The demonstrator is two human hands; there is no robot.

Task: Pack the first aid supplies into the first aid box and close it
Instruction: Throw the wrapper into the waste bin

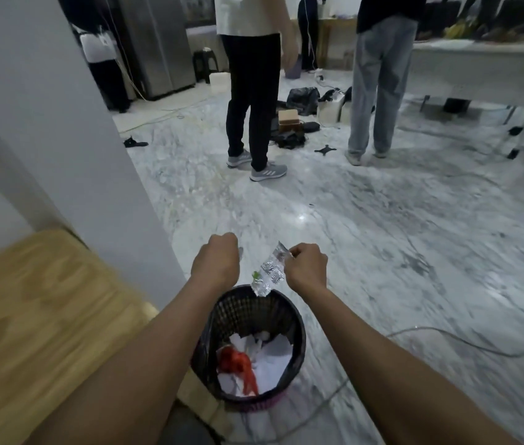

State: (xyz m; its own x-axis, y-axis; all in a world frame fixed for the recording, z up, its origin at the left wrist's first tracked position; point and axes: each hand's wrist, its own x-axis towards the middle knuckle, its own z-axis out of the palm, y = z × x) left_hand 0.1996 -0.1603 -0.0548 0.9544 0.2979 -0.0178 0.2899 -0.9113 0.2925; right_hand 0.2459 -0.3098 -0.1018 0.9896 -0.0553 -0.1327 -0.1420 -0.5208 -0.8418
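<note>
- Pinching the top edge of a silver foil blister strip (271,270), the right hand (307,268) lets it hang between the two hands, its lower end just over the far rim of the waste bin (299,345).
- A small green bit (256,275) shows at the strip's left edge, on the side toward the left hand; what it is cannot be told.
- The left hand (217,261) is curled into a fist just left of the strip, apart from it; whether it holds anything is hidden.
- Below and nearer than both hands stands the bin, black-lined, with white paper (270,351) and a red scrap (241,367) inside.
- No first aid box is in view, so the step in hand looks like sorting rather than packing: the strip seems about to be binned as spent, though that is only a guess.
- If so, the next move asks only that the right fingers let go while the strip hangs over the opening; its low end sits near the far rim and it could glance off onto the marble floor (382,252).
- Left of the left forearm lies a wooden surface (45,300); well beyond the hands, two people (254,91) stand with their legs in view.
</note>
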